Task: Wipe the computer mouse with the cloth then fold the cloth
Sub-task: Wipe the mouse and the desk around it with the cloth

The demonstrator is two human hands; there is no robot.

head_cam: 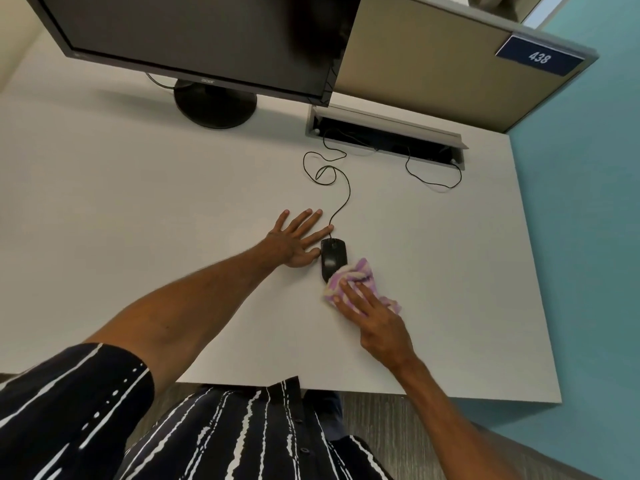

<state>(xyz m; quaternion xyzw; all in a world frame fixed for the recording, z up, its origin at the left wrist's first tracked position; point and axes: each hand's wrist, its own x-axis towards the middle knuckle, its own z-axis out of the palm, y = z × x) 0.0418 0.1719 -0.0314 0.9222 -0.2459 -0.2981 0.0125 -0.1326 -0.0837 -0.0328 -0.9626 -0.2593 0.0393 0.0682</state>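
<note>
The wiping was underway: the right hand [372, 320] pressed the bunched cloth [356, 277] against the mouse's [333, 258] near end on the desk [173, 209], the left hand [298, 239] lay flat and empty beside it, folding not yet begun.

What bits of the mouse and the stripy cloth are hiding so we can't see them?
All in the head view:
- Near end of the black corded computer mouse: covered by the bunched purple-and-white striped cloth.
- Middle of the cloth: under the right hand.
- The mouse's left edge: partly screened by the left hand, so contact is unclear.
- The black monitor: its top is cut off by the frame edge.
</note>
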